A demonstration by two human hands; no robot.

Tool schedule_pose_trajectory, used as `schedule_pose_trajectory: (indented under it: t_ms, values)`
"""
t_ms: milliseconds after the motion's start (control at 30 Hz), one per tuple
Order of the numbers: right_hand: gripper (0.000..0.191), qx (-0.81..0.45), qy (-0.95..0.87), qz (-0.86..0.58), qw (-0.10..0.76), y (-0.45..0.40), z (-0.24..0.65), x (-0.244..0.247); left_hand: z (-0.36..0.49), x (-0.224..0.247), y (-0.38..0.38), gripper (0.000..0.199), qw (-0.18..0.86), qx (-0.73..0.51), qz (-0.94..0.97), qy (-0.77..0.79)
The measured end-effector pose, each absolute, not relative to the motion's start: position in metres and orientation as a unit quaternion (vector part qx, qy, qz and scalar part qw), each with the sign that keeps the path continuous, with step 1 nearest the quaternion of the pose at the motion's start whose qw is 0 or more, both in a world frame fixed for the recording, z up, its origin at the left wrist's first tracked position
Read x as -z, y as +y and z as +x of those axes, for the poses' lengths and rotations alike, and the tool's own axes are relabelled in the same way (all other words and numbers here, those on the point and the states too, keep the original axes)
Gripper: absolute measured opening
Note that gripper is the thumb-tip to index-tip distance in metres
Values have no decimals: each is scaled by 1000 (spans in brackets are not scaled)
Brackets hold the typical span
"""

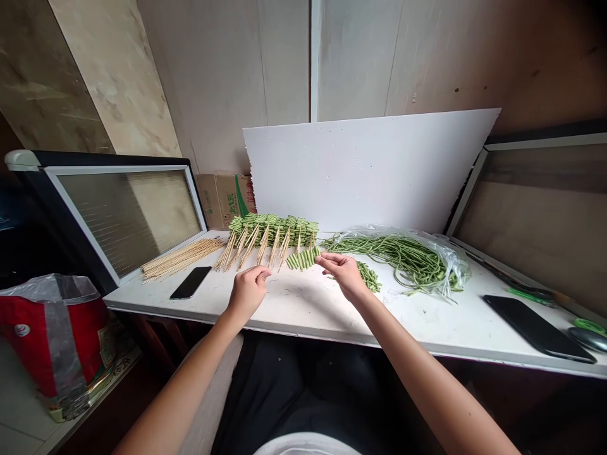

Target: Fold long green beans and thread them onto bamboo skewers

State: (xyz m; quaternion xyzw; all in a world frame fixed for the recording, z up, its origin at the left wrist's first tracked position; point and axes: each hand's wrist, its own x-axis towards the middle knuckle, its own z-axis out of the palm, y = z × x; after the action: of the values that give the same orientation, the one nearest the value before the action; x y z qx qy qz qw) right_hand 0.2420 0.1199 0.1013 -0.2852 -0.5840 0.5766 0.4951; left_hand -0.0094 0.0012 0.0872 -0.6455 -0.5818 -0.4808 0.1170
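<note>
My right hand [345,273] is closed in a pinch at the right end of a short row of cut green bean pieces [302,259], which stand side by side. Left of that row, my left hand [247,292] has its thumb and fingers pressed together. Whatever it holds is too thin or hidden to make out. Behind both hands lie stacked bean skewers [272,229], their bare stick ends pointing toward me. A small pile of loose cut bean pieces [368,277] lies partly behind my right hand.
Bare bamboo sticks [180,258] and a phone [191,282] lie at left. Long beans [403,253] in a clear plastic bag are at right. Another phone [535,327] and green-handled scissors [533,296] lie farther right. A white board [370,170] stands behind the table.
</note>
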Motion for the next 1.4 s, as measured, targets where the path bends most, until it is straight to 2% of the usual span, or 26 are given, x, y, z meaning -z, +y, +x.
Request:
schedule_pose_trajectory:
  t_ms: [400,733,1133,1400]
  values:
    - [36,-572,-563,-311,510,134,250,-94,-23,-79,9,19,-14,428,-676,-600]
    - [42,-553,-566,-321,521,130,242,-91,-26,-71,12,19,-13,438,-663,-607]
    - [43,-574,-560,-328,499,137,252,-96,-23,-69,11,18,-26,363,-705,-609]
    - [43,-535,-607,-335,483,140,260,-101,-16,-72,9,15,-102,347,-713,-601]
